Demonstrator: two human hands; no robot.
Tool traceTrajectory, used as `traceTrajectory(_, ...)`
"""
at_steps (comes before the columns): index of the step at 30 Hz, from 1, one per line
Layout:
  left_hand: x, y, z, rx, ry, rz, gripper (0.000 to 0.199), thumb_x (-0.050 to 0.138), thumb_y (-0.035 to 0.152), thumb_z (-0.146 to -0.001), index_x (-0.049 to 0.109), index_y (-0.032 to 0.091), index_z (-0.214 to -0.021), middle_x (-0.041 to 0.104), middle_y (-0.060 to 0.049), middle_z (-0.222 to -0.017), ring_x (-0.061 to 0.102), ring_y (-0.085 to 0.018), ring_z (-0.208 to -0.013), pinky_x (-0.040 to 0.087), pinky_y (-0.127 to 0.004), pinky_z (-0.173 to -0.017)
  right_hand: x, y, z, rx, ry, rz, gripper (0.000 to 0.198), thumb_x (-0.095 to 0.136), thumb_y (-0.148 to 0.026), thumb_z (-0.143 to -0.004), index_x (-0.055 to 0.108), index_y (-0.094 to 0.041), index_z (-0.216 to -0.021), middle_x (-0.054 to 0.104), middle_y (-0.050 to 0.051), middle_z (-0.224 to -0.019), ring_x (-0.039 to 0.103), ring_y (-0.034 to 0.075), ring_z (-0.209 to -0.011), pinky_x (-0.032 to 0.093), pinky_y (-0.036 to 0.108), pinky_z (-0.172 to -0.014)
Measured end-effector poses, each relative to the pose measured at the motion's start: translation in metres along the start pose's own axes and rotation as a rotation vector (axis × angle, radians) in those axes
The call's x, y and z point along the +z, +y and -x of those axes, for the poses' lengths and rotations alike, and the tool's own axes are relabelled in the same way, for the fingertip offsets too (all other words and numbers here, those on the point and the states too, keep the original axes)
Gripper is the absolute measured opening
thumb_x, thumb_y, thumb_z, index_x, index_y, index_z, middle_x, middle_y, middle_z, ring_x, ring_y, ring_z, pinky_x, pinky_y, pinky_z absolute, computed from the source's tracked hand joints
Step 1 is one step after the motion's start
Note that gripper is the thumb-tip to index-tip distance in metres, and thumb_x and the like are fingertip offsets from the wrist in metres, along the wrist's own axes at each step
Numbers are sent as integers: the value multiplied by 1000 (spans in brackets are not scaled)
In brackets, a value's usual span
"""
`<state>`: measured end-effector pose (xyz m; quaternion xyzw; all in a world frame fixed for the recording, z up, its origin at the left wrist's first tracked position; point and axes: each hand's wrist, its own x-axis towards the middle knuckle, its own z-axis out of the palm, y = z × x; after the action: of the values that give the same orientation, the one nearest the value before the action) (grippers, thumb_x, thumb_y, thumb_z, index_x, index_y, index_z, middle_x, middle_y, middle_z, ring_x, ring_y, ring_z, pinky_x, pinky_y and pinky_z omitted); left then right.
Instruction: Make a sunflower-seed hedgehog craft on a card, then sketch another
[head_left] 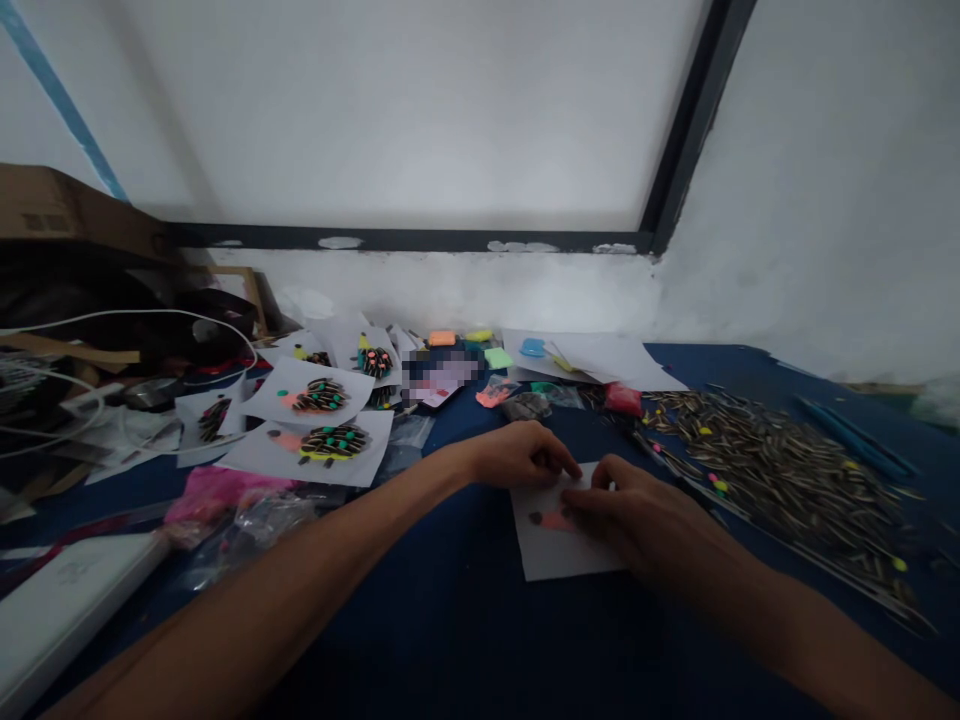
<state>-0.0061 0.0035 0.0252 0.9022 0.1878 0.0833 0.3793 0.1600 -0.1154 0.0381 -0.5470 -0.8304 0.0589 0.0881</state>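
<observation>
A small white sheet of paper (551,560) lies on the dark blue table in front of me, carrying a flat pink clay shape (556,521) with a dark tip at its left. My left hand (521,455) bends over the sheet's far edge, fingers curled and the index fingertip reaching down to the paper. Over the pink shape's right end, my right hand (626,505) has thumb and fingers pinched together. Whatever sits between the fingertips of either hand is too small or hidden. The right hand also covers the sheet's right part.
A wide pile of striped sunflower seeds (780,455) spreads at the right. Sheets with seed-and-clay hedgehogs (319,397) lie at the left. Clay packets, including a red one (623,399), and a phone (448,380) are farther back. A white box (71,610) occupies the near left.
</observation>
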Motion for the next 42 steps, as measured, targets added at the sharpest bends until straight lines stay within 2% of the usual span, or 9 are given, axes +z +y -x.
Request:
traceTrajectory(4, 0, 0, 0, -3, -1, 10, 35, 53, 3, -75, 69, 11, -106, 61, -3, -79, 51, -9, -68, 39, -19, -60, -4, 5, 0, 12, 28, -69, 31, 42, -21, -94, 72, -27, -99, 58, 4, -86, 57, 12, -69, 39, 24, -59)
traceTrajectory(7, 0, 1, 0, -17, 2, 12, 37, 52, 3, -75, 69, 10, -107, 60, -3, -79, 50, -10, -68, 39, -19, -59, -5, 11, 0, 40, 55, -7, 34, 43, -14, -90, 72, -29, -99, 58, 4, -85, 58, 13, -68, 37, 24, -57)
traceTrajectory(10, 0, 3, 1, -16, -3, 17, 38, 50, 2, -75, 70, 10, -106, 59, -3, -79, 50, -10, -68, 38, -19, -59, -5, 15, 1, 41, 18, 76, 39, 44, -8, -85, 72, -32, -97, 57, 3, -86, 58, 13, -69, 34, 23, -56)
traceTrajectory(18, 0, 3, 1, -28, -1, 58, 35, 51, 2, -75, 69, 10, -104, 57, -2, -77, 49, -9, -66, 38, -18, -59, -2, 5, 4, 38, -15, 122, 26, 47, -23, -92, 72, -32, -92, 56, 3, -83, 53, 11, -62, 26, 24, -52)
traceTrajectory(23, 0, 2, 0, -28, -6, 29, 35, 51, 2, -76, 69, 11, -105, 57, -2, -78, 48, -9, -67, 38, -18, -58, -3, 12, 4, 8, -15, 92, 28, 47, -18, -90, 71, -31, -95, 55, 3, -83, 53, 11, -62, 28, 23, -52)
traceTrajectory(27, 0, 2, 0, -15, -6, 33, 35, 51, 3, -75, 69, 10, -105, 57, -2, -78, 48, -9, -66, 38, -18, -58, -5, 19, 7, -13, 16, 104, 41, 45, -10, -86, 68, -35, -108, 56, 3, -86, 55, 11, -64, 29, 22, -52)
traceTrajectory(32, -1, 6, 2, -45, -8, 34, 36, 50, 1, -75, 67, 12, -105, 56, -1, -79, 48, -8, -67, 37, -17, -59, -2, 10, 21, 10, 63, 158, 50, 43, -2, -78, 68, -34, -107, 57, 3, -88, 56, 11, -64, 31, 22, -53)
traceTrajectory(38, 4, 13, 0, -101, 33, 20, 17, 59, 22, -84, 66, 11, -95, 58, -1, -75, 50, -10, -68, 36, -18, -59, 3, 1, 27, 33, 11, 201, 53, 41, 0, -78, 64, -35, -111, 56, 4, -91, 55, 11, -62, 30, 21, -50)
traceTrajectory(42, 5, 15, -1, -125, 41, 0, 13, 63, 21, -81, 65, 11, -89, 57, 0, -73, 49, -9, -66, 36, -18, -58, 7, 3, 26, 10, 45, 216, 52, 42, -2, -79, 62, -36, -113, 55, 4, -90, 53, 12, -60, 29, 22, -49)
